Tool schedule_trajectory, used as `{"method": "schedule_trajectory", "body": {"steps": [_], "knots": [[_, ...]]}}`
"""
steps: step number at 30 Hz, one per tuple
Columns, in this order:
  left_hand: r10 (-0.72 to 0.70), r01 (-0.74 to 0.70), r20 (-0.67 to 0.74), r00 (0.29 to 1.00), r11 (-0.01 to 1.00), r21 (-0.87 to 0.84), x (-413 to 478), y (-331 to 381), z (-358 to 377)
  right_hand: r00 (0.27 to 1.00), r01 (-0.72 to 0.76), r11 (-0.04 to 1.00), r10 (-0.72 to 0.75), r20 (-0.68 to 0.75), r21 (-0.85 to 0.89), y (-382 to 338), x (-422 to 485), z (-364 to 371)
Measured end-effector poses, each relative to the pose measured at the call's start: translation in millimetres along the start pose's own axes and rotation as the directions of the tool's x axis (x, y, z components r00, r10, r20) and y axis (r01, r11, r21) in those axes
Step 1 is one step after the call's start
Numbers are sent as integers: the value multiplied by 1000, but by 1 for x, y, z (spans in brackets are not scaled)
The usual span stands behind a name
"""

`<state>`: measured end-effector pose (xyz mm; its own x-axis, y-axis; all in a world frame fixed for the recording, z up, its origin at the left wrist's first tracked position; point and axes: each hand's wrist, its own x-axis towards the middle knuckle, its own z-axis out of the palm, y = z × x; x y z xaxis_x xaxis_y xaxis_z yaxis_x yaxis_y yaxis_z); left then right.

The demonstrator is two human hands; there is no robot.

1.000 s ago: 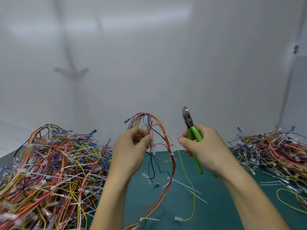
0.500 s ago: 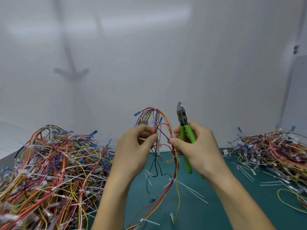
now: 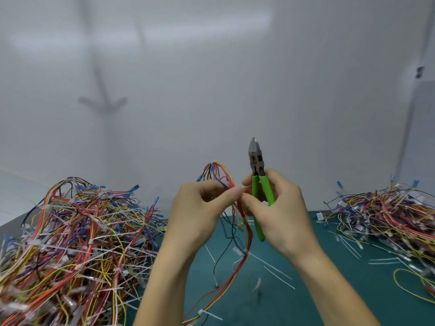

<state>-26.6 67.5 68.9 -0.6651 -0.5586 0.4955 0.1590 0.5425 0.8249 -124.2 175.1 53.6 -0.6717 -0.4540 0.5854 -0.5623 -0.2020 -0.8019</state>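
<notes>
My left grip (image 3: 197, 215) is closed in a pinch, thumb and forefinger on a thin bundle of red, orange, yellow, blue and black insulated wires (image 3: 217, 171), held in the air above the table. The bundle loops up over the fingers and hangs down between my two hands, its loose ends trailing onto the mat.

My right grip (image 3: 280, 212) sits just beside the left, fingertips nearly meeting it at the bundle. Its fingers are curled round the green plastic-sleeved handles of a pair of steel side cutters (image 3: 260, 184). These stand upright, jaws pointing up and apparently closed, just right of the wire loop. Whether the right thumb touches the wires I cannot tell.

Below lies the matte teal table (image 3: 306, 290), scattered with thin white cut cable ties (image 3: 277, 274). A big tangled heap of multicoloured wires and white ties (image 3: 77, 236) fills the left side. A flatter tangled heap (image 3: 388, 212) lies to the right, well apart from the hands. A plain white wall (image 3: 211, 90) stands behind.
</notes>
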Motion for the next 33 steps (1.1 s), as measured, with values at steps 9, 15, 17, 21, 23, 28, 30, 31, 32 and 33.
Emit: {"method": "schedule_trajectory", "body": {"steps": [9, 15, 17, 21, 23, 28, 30, 31, 32, 33], "knots": [[31, -26, -51, 998, 994, 110, 2, -8, 4, 999, -41, 996, 41, -2, -75, 2, -1, 1], [51, -14, -133, 990, 964, 267, 3, -11, 6, 994, -86, 957, 64, -87, -277, 6, 2, -1], [14, 13, -108, 994, 970, 243, 4, -13, 6, 991, -105, 940, 70, -118, -325, 8, 3, -3], [-65, 68, -38, 997, 994, 88, 4, -13, 8, 982, -136, 909, 69, -178, -395, 11, 7, -8], [-64, 65, -22, 998, 997, 45, 4, -13, 7, 977, -163, 898, 88, -195, -410, 14, 9, -11], [-61, 62, -71, 996, 998, 9, 5, -16, 2, 991, -76, 885, 16, -134, -459, 8, 8, -20], [-50, 53, -111, 993, 998, 28, 6, -18, 2, 997, -16, 883, -21, -74, -470, 0, 6, -21], [-43, 49, -131, 990, 998, 39, 7, -19, 1, 999, -5, 890, -16, -42, -456, -4, 5, -21], [-40, 48, -150, 988, 998, 48, 7, -20, 1, 1000, -6, 903, 3, -9, -431, -8, 4, -20], [-41, 51, -168, 985, 997, 56, 8, -21, 0, 999, -11, 915, 26, 31, -404, -11, 4, -19]]}}
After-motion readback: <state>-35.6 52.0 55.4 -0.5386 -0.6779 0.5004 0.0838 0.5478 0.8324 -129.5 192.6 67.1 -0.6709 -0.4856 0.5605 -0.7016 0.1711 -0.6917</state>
